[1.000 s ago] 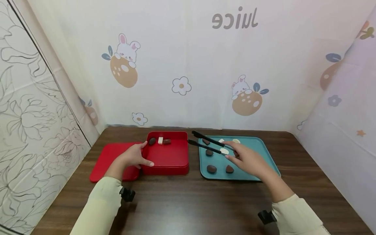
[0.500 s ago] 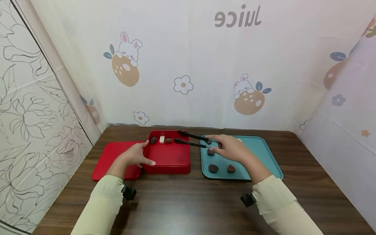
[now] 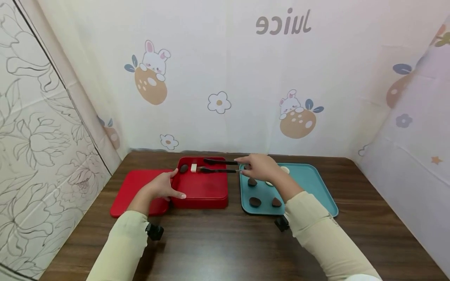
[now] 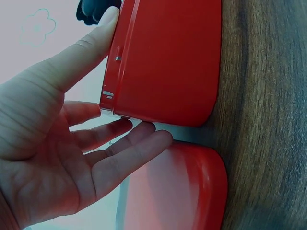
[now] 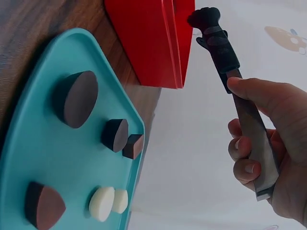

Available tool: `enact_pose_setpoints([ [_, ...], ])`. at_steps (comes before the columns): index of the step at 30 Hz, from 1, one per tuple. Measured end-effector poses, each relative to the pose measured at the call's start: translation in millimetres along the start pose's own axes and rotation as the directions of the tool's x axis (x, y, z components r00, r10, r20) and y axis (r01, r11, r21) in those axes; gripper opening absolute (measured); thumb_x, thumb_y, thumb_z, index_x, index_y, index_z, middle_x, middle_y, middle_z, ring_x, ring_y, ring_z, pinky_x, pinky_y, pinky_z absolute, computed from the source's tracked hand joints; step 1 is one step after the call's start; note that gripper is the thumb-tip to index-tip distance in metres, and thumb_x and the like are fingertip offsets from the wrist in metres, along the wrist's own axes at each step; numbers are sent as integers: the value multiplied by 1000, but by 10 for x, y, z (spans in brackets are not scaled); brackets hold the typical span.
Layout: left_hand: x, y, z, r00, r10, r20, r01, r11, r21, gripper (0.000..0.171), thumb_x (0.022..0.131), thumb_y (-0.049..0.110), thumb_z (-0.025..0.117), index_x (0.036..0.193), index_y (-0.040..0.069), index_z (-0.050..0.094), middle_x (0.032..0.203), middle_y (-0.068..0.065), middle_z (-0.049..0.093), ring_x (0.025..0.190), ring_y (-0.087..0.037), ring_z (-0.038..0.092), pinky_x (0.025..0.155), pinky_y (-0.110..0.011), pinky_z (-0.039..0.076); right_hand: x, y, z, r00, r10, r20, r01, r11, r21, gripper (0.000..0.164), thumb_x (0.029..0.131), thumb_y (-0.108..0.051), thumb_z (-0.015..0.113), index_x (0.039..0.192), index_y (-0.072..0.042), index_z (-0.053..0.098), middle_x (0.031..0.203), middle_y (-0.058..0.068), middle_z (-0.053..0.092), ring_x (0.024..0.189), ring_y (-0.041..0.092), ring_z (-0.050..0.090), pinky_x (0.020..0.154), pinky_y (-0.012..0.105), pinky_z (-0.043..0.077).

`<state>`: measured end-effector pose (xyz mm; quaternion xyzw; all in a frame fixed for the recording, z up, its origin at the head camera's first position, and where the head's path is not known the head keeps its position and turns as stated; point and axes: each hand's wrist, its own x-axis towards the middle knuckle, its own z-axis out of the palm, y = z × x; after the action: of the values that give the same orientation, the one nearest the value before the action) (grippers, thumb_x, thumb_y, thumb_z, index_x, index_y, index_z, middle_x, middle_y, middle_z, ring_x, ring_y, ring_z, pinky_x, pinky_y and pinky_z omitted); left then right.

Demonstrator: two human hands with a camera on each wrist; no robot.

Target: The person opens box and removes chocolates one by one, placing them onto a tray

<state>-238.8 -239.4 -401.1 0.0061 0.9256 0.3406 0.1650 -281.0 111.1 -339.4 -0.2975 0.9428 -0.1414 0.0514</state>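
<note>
My left hand [image 3: 162, 186] rests at the near left corner of an open red box [image 3: 200, 187]; its thumb touches the front rim and its fingers lie along the left side. With my right hand [image 3: 261, 168] I grip metal tongs [image 5: 254, 134] with black tips. The tips are spread apart over the back of the box, and I see nothing pinched between them. Inside sit a dark oval chocolate [image 3: 184, 168], a white chocolate [image 3: 193, 168] and a brown chocolate [image 3: 199, 169], mostly hidden behind the lower tip.
A teal tray [image 3: 309, 187] on the right carries several dark and white chocolates, including an oval [image 3: 254, 201] and a drop-shaped chocolate [image 3: 276, 202]. Left of the box lies a red lid [image 3: 131, 191]. Patterned cloth [image 3: 218, 70] hangs behind the wooden table [image 3: 211, 242].
My right hand has moved left from over the tray, carrying the tongs' tips from the gap beside the tray into the space over the box. My left hand has stayed at the box.
</note>
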Motion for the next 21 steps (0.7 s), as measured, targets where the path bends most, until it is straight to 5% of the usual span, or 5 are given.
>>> enact_pose_setpoints([
  [7,-3,-23,9,1000,3,4,-3,1000,-5,111,71,32,88,155,5,21,146,-28,35,74,-23,64,68,-36,59,203,5,54,1000,-5,14,5,1000,-17,46,92,-26,69,136,-18,60,65,-3,60,56,12,50,51,27,41],
  [14,0,-8,1,1000,5,9,-4,1000,-17,111,71,30,88,155,6,20,147,-27,34,74,-23,64,67,-36,59,372,-45,68,998,28,49,-27,999,-31,44,91,-25,69,134,-19,62,115,4,69,75,15,56,58,28,47],
  [21,-4,-2,-13,1000,14,15,-14,1000,-26,109,73,29,87,155,5,20,148,-26,33,75,-22,64,67,-36,59,524,-115,15,991,85,103,-79,995,-55,43,92,-26,68,134,-20,62,133,5,61,81,19,61,68,32,51],
])
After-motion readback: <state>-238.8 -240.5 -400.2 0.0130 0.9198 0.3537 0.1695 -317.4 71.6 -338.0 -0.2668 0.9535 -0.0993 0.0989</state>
